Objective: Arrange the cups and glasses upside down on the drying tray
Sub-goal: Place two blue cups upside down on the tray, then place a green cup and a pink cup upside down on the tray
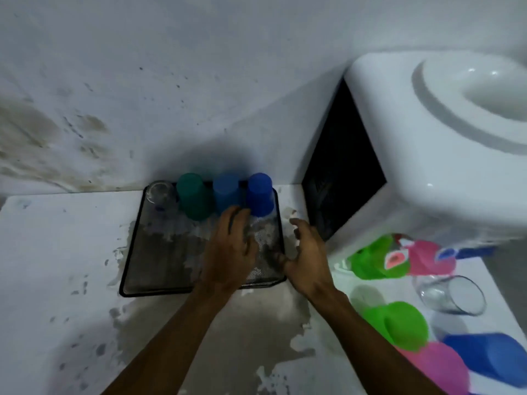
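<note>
A black mesh tray [159, 252] is sitting on the white worktop [57, 266] against the wall. Along its far edge four vessels are standing upside down in a row: a clear glass [160, 195], a green cup [194, 195], a light blue cup [227, 196] and a dark blue cup [260, 193]. The left hand [228, 252] is hovering over the tray just before the two blue cups, fingers loose and holding nothing. The right hand [308, 260] is hanging at the tray's right rim, fingers spread and empty. To the right, beside a white dispenser [427, 152], more cups [405, 326] and another glass [452, 295] are lying on their sides.
</note>
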Demonstrator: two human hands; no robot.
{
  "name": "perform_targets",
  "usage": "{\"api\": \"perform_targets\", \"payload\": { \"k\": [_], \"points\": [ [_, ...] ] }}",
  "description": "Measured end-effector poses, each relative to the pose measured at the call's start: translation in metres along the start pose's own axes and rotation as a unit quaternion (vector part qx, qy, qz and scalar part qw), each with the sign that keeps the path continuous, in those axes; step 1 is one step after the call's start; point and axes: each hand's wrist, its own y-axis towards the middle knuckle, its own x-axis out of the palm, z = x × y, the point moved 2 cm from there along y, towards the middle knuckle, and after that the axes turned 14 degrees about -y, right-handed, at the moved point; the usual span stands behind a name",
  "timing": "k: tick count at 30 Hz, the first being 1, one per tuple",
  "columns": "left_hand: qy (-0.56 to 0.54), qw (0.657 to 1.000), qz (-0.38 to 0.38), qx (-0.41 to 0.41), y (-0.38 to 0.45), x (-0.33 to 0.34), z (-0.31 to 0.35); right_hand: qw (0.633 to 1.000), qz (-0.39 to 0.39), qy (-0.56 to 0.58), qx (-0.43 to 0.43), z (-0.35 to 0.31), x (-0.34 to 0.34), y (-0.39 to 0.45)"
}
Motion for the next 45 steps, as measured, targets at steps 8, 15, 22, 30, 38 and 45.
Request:
{"api": "perform_targets", "payload": {
  "k": [8, 15, 22, 30, 38, 45],
  "points": [
    [-0.085, 0.995, -0.047, -0.014, -0.078, 0.034, 0.071, 1.000, 0.003, 0.024, 0.009, 0.056, -0.050, -0.097],
    [-0.143, 0.978, -0.151, -0.008, -0.106, 0.091, 0.144, 0.997, 0.062, -0.008, 0.040, 0.116, -0.110, -0.153],
    [-0.082, 0.948, -0.308, 0.004, -0.115, 0.149, 0.178, 0.987, 0.047, -0.121, 0.096, 0.170, -0.153, -0.182],
    [-0.059, 0.949, -0.300, -0.078, -0.115, 0.178, 0.179, 0.966, -0.081, -0.231, 0.081, 0.204, -0.136, -0.183],
    [-0.159, 0.955, -0.222, -0.118, -0.116, 0.150, 0.161, 0.964, -0.042, -0.257, 0.050, 0.190, -0.131, -0.177],
    [-0.329, 0.894, -0.068, -0.296, -0.102, 0.095, 0.115, 0.994, 0.018, -0.103, 0.019, 0.132, -0.121, -0.151]
  ]
}}
